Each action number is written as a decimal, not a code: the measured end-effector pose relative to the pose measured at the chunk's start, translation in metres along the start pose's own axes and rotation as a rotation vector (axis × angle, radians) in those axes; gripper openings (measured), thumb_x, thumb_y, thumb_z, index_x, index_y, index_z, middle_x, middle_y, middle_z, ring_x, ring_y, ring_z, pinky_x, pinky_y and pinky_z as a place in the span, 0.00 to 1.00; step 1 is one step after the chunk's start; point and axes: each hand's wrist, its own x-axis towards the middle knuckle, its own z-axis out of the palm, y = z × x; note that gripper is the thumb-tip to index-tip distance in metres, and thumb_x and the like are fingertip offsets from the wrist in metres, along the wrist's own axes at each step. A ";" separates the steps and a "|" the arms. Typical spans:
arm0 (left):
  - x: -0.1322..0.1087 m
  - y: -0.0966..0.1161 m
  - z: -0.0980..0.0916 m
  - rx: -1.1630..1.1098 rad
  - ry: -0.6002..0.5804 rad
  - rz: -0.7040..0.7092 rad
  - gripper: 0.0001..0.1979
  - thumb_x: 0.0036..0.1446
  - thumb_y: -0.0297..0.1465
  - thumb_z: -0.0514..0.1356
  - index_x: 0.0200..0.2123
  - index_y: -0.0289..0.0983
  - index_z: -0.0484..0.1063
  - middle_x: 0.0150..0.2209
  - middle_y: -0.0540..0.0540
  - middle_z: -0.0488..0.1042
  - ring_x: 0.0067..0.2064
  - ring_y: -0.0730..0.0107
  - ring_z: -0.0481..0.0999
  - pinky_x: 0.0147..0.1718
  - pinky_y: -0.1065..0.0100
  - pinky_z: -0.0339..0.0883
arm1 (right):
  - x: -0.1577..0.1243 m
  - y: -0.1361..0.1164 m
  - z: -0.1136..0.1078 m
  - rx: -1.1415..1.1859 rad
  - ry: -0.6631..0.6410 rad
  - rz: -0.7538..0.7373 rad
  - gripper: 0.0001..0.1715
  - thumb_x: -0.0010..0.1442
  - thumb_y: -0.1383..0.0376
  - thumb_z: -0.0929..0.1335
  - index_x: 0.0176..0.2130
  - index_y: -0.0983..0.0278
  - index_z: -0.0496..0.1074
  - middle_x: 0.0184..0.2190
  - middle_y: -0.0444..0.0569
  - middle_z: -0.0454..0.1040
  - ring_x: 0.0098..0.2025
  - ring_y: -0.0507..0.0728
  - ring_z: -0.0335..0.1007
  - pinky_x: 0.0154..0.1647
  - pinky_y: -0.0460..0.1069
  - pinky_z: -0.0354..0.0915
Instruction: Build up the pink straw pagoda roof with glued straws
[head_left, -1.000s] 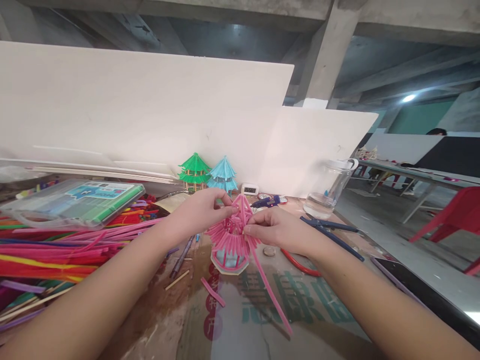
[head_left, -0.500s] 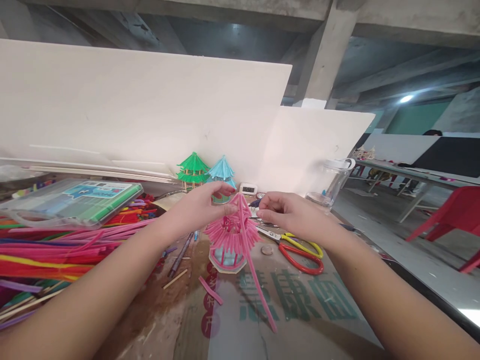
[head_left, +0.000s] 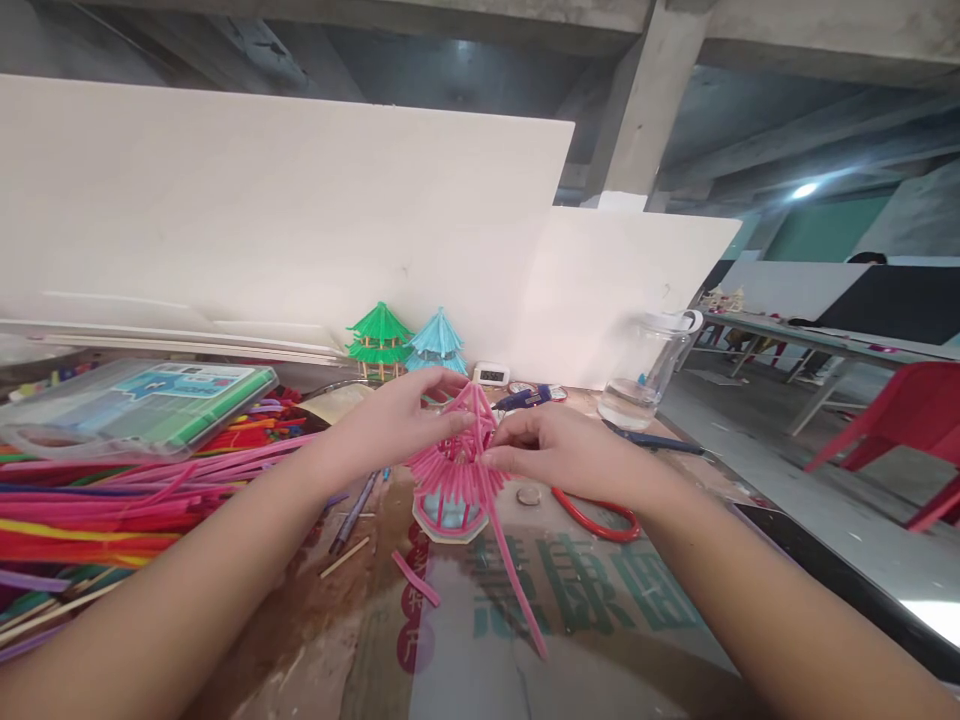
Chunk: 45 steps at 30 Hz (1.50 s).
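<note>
A pink model pavilion [head_left: 459,487] made of pipe cleaners stands on a pale polygonal base in front of me. From its peak a long pink pipe cleaner [head_left: 517,580] runs down the front and onto the tabletop. My left hand [head_left: 405,420] curves around the upper roof from the left, thumb in front and fingers partly hidden behind. On the right side, my right hand [head_left: 551,447] has thumb and forefinger pinched at the roof, on the long pipe cleaner as far as I can see. Below my right wrist show the red-handled scissors [head_left: 600,527], partly covered.
Pink and other coloured pipe cleaners [head_left: 112,510] lie at left under a clear plastic case [head_left: 142,410]. Behind stand a green pavilion [head_left: 380,335], a blue one [head_left: 437,342], a small digital clock [head_left: 491,375], a glue gun [head_left: 529,397] and a clear jug [head_left: 649,375].
My right hand has moved left and slightly down to the roof, now covering much of the scissors. My left hand stays by the roof. The view has shifted slightly.
</note>
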 end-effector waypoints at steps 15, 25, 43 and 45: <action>0.001 0.005 0.011 -0.033 0.072 0.005 0.15 0.54 0.38 0.57 0.43 0.37 0.72 0.47 0.44 0.75 0.47 0.60 0.73 0.50 0.60 0.65 | 0.002 -0.001 0.009 0.089 -0.008 -0.013 0.15 0.56 0.63 0.61 0.20 0.62 0.55 0.18 0.38 0.52 0.20 0.48 0.50 0.22 0.46 0.47; 0.001 0.005 0.011 -0.055 0.065 -0.004 0.14 0.54 0.36 0.57 0.43 0.37 0.72 0.45 0.45 0.75 0.46 0.61 0.74 0.48 0.61 0.65 | 0.002 0.002 0.003 0.047 -0.058 -0.014 0.15 0.57 0.63 0.61 0.21 0.62 0.56 0.17 0.37 0.51 0.21 0.48 0.48 0.21 0.46 0.46; 0.002 0.003 0.012 -0.050 0.055 0.008 0.14 0.55 0.36 0.57 0.44 0.37 0.71 0.46 0.46 0.75 0.47 0.61 0.73 0.47 0.63 0.65 | 0.001 0.005 -0.001 0.028 -0.064 -0.018 0.15 0.57 0.62 0.62 0.21 0.62 0.58 0.17 0.38 0.52 0.21 0.49 0.50 0.21 0.46 0.48; 0.002 0.002 0.011 -0.047 0.050 0.017 0.15 0.55 0.37 0.56 0.44 0.38 0.71 0.45 0.46 0.75 0.46 0.62 0.73 0.47 0.64 0.66 | 0.001 0.005 0.000 0.026 -0.053 -0.020 0.15 0.57 0.62 0.62 0.21 0.62 0.57 0.17 0.38 0.52 0.20 0.49 0.50 0.21 0.46 0.47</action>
